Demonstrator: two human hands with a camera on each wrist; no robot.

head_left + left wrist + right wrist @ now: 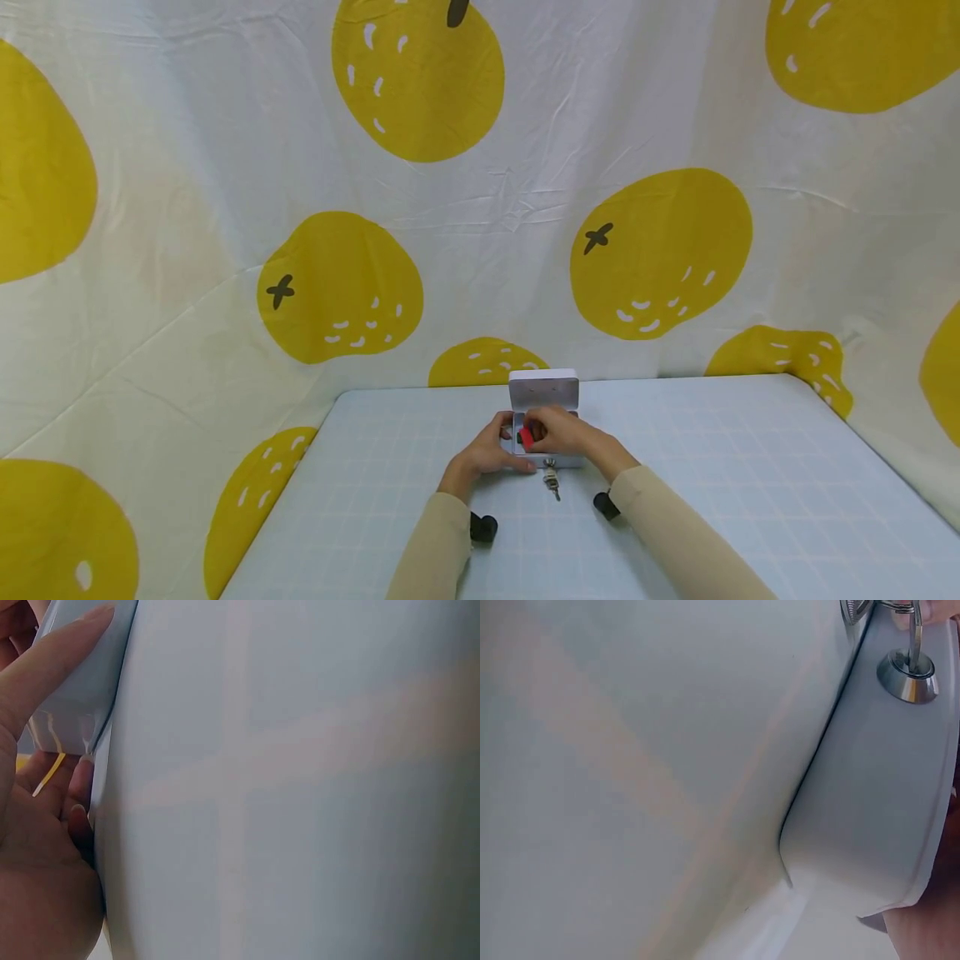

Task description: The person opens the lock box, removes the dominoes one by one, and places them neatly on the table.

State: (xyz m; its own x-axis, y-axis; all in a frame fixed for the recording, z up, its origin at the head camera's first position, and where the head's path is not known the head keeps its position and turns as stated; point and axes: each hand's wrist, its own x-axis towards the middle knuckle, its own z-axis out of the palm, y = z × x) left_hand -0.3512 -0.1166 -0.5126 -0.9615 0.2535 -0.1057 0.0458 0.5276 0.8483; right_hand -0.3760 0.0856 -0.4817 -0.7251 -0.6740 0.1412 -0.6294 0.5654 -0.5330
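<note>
A small pale metal cash box [572, 461] stands at the table's far side with its lid [543, 396] raised. Keys on a ring [551, 481] hang from the lock [907, 682] on its front. My left hand [489, 452] holds the box's left end, the thumb along the front wall [79, 690] and the other fingers round the side. Over the open box, my right hand [561, 431] pinches a small red item [527, 439] whose kind is unclear. Something dark shows beside the red item. My right hand hides much of the box's inside.
The box rests on a pale blue checked tabletop [375, 467]. Behind it hangs a white curtain [487, 275] printed with yellow fruit. Black wrist devices [483, 528] sit by both beige sleeves [442, 542].
</note>
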